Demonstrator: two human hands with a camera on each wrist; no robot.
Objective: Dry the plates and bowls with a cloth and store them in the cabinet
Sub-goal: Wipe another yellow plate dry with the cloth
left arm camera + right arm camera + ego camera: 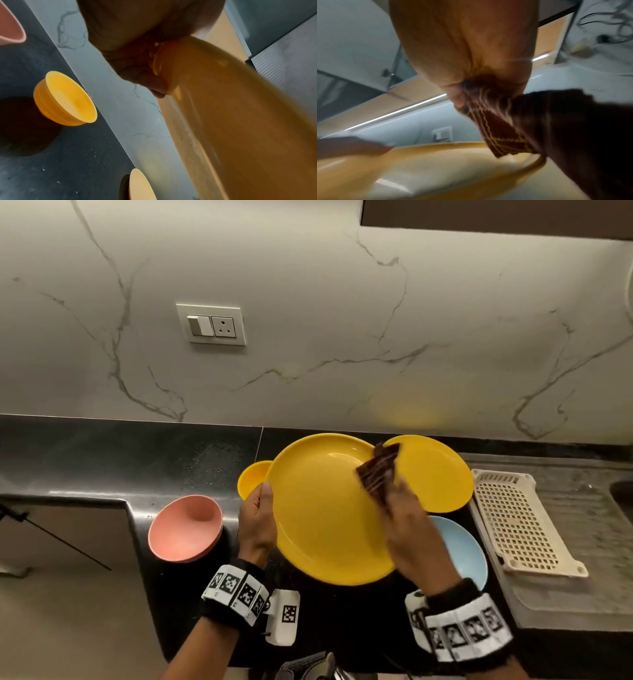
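Item: large yellow plate (325, 508) — centre of head view, held tilted above the black surface (102, 457), not resting on it.
Left hand (257, 522): grips plate's left rim, thumb on the upper face; wrist view shows fingers curled under the edge.
Right hand (407, 525): clutches dark red patterned cloth (378, 470), bunched, pressed to plate's right inner face near the rim. Blurred, so prob. mid-wipe.
Step (judged): drying first plate; nothing looks stored yet. Cabinet: only an underside shows, top right of frame.

Other stock on surface:
- 2nd yellow plate (442, 474), behind right of held one.
- Small yellow bowl (251, 477), left, partly hidden by plate.
- Pink bowl (186, 529), lower left, near surface edge.
- Blue plate/bowl (466, 546), lower right, under right arm — type unclear.
- Cream perforated rack (513, 518), far right on the draining board.

Risks (judged):
- One-sided rim grip + wet plastic: firm wipe on the far side could lever plate out of left hand, dropping it onto blue item below.
- Underside may stay damp if not flipped.
- Pink bowl near the edge; an elbow knock could tip it off.
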